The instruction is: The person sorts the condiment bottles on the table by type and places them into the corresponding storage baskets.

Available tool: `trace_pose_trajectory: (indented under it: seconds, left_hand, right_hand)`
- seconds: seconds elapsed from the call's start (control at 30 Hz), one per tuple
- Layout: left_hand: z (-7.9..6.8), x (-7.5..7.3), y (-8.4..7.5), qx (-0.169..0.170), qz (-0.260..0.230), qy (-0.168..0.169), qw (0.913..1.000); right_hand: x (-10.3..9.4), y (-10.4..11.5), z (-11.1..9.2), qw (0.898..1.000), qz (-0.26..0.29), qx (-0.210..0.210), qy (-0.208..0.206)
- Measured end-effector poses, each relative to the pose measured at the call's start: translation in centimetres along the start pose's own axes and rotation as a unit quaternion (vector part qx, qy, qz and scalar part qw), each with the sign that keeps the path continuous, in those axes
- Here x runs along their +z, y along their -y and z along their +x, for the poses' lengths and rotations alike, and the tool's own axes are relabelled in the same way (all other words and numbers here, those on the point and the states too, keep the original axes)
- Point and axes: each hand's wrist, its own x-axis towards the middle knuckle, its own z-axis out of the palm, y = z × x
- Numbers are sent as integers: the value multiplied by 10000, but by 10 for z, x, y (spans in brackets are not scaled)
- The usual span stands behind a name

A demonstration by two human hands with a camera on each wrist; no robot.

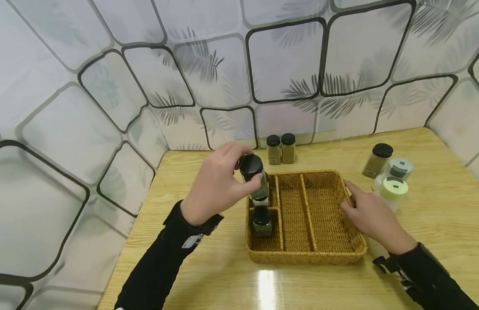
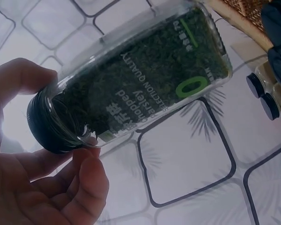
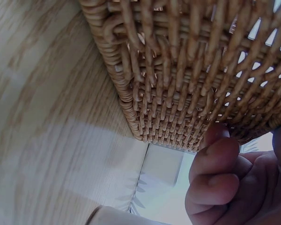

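Note:
My left hand point(image 1: 217, 185) holds a glass jar of chopped parsley point(image 2: 145, 79) by its black lid, thumb and fingers on either side. The jar is tilted above the back left compartment of a woven basket point(image 1: 307, 258). Beneath it, partly covered, a dark-lidded jar point(image 1: 261, 201) stands in that compartment. Another black-lidded jar point(image 1: 262, 224) stands in the front left compartment. On the basket's right side, my right hand point(image 1: 372, 215) grips the wall, thumb at the inside and fingers outside; its curled fingers point(image 3: 215, 161) show against the weave in the right wrist view.
Two small black-lidded jars point(image 1: 281, 150) stand behind the basket near the patterned wall covering point(image 1: 285, 64). Right of the basket are a black-lidded jar point(image 1: 375, 162), a white-lidded container point(image 1: 400, 167) and a yellow-green-lidded one point(image 1: 393, 189). All rest on a wooden table point(image 1: 208, 275).

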Motion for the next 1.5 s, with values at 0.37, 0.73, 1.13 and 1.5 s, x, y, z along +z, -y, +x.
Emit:
trace_pose_trajectory:
  seconds: [0.37, 0.73, 1.13, 1.5]
  left_hand:
    - [-18, 0, -22, 202, -257, 314, 9990]
    - [-37, 5, -31, 301, -464, 530, 9971]
    - [-51, 18, -34, 309, -606, 755, 9948]
    - [-61, 27, -34, 349, -477, 826, 9948]
  right_hand:
    - [-1, 1, 2, 10000, 6, -28, -43]
    - [-2, 1, 2, 9999, 68, -49, -70]
    - [-1, 0, 2, 9999, 83, -53, -85]
    - [0, 0, 0, 9999, 118, -21, -54]
